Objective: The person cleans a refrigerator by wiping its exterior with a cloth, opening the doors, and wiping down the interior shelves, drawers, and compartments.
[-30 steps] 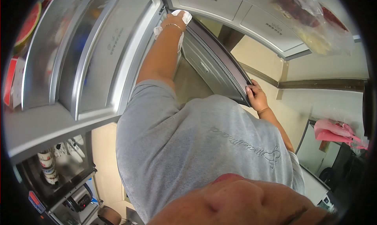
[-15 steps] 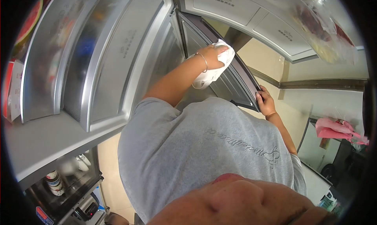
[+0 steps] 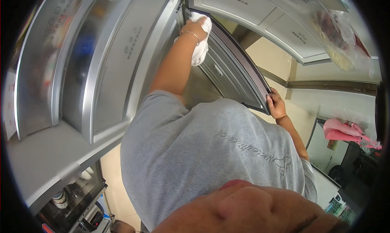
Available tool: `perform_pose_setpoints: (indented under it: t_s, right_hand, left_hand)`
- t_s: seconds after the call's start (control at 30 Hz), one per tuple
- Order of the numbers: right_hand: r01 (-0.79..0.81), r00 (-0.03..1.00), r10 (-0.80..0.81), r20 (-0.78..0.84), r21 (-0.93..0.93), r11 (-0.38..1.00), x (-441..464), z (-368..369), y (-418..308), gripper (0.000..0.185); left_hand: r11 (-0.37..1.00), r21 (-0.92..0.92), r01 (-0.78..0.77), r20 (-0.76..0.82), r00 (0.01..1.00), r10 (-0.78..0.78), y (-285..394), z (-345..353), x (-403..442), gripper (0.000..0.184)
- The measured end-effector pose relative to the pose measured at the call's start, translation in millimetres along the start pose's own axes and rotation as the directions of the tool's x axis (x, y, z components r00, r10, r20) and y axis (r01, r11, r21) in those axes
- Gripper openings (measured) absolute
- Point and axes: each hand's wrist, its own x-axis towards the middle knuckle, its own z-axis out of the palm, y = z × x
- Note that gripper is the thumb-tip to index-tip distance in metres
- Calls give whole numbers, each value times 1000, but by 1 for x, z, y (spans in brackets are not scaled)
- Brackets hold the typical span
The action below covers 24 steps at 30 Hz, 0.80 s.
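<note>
My left hand (image 3: 194, 29), with a bracelet at its wrist, is closed on a bunched white cloth (image 3: 200, 54). The cloth is against the upper corner of an open refrigerator door (image 3: 227, 72), by its hinge side. This door has a grey ribbed inner panel and a dark rim. At the door's other end, my right hand (image 3: 277, 104) grips the outer edge, thumb and fingers around it. Part of the panel is hidden behind my left arm and the cloth.
Translucent refrigerator drawers (image 3: 115, 70) stand at the left. Printed compartments (image 3: 243, 7) line another door at the top, with a bagged food item (image 3: 335, 40) at its right. A pink bag (image 3: 343, 130) hangs at right. A dark glass-topped cabinet (image 3: 73, 196) sits lower left.
My left hand has moved with the cloth up and left along the door, from its middle to the hinge-side corner. My right hand stays on the door edge.
</note>
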Motion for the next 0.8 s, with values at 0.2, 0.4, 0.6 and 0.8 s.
perform_pose_setpoints:
  t_s: [0.2, 0.4, 0.6, 0.8]
  right_hand:
    - [-3, 1000, 3, -18, 4, 1000, -1, -1, -3, 31]
    - [-36, 999, 36, -15, 28, 999, -1, -3, -5, 32]
    - [-43, 999, 43, -14, 38, 998, -1, 0, -3, 31]
    - [-56, 998, 57, -16, 31, 998, -1, -1, -5, 30]
  left_hand:
    - [799, -550, -243, 306, 832, 464, -16, 36, -61, 48]
    - [544, -827, 143, 62, 984, -164, -39, 37, -32, 53]
    - [885, -458, -81, -470, 867, -164, -53, 28, 48, 70]
    - [905, -423, 52, -202, 968, -150, -48, 26, 65, 68]
